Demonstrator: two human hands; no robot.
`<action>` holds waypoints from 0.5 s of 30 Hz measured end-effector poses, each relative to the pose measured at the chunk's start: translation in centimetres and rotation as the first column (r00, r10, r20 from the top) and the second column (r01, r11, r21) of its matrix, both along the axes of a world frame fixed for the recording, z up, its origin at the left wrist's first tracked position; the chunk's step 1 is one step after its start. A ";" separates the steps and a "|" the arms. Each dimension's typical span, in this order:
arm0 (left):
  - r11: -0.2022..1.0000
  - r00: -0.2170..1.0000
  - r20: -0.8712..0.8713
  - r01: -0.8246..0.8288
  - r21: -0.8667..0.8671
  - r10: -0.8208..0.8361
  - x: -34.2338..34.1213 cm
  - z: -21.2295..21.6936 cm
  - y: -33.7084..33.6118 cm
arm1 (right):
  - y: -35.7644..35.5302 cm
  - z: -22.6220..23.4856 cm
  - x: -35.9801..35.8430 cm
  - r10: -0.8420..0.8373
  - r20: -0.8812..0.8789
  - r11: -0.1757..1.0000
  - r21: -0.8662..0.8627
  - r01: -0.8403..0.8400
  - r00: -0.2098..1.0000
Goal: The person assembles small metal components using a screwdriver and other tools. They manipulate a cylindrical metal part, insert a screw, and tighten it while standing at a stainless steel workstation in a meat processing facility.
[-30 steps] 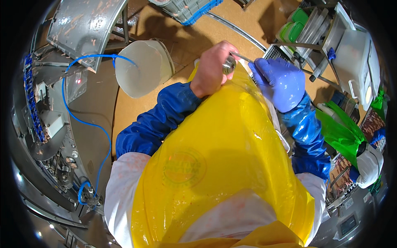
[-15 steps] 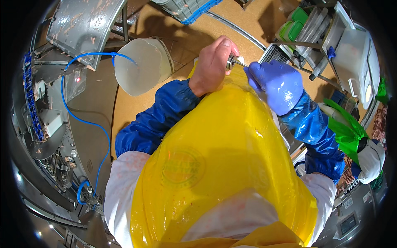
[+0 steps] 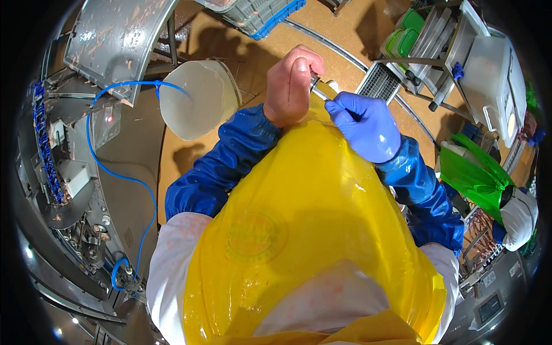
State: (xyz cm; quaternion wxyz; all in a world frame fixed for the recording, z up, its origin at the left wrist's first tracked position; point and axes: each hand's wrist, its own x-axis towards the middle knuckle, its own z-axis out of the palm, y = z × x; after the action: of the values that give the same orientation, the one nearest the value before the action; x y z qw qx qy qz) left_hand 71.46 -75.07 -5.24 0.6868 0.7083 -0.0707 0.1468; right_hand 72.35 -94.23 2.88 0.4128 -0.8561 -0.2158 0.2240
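My left hand, bare, is closed around a small round metal fitting, most of it hidden by the fingers. My right hand, in a blue-violet glove, is a fist on a thin metal rod. The rod's far end reaches the fitting; whether it is inside it or only against it I cannot tell. What sits inside the right fist is hidden. Both hands are raised in front of my wet yellow apron, close to each other.
A whitish tub with a blue hose running into it stands left. Steel machinery lines the left side. At the right are a rack of lids, a white bin and a person in a green apron.
My left hand has turned and tilted over the fitting, so less of it shows. The right fist has shifted left and slightly down, still on the rod.
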 end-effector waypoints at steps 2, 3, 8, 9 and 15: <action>0.996 0.996 -0.067 0.061 0.059 -0.057 0.3 0.6 0.3 | -0.2 -1.4 -0.1 -0.074 -0.191 0.992 0.083 0.091 0.979; 0.992 0.982 -0.160 0.111 0.062 -0.099 0.4 1.1 0.3 | 0.2 0.7 0.5 -0.057 -0.073 0.991 -0.126 0.048 0.996; 0.992 0.954 -0.270 0.115 -0.059 -0.127 0.8 1.6 -0.2 | 0.4 -1.4 1.0 0.098 0.315 0.988 -0.147 -0.054 0.944; 0.993 0.983 -0.147 0.113 -0.017 -0.114 1.0 0.6 -0.2 | 0.4 -2.2 0.9 0.008 0.084 1.000 -0.030 -0.005 0.996; 1.000 0.996 -0.092 0.019 -0.025 -0.022 0.7 -1.2 0.2 | 1.3 -2.2 1.2 -0.036 -0.065 0.994 0.100 0.042 0.997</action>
State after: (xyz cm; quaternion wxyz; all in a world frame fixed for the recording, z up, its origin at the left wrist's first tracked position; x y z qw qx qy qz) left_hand 72.14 -74.82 -6.45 0.6991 0.7054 -0.0445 0.1078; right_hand 73.56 -92.93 0.69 0.4665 -0.8306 -0.1968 0.2318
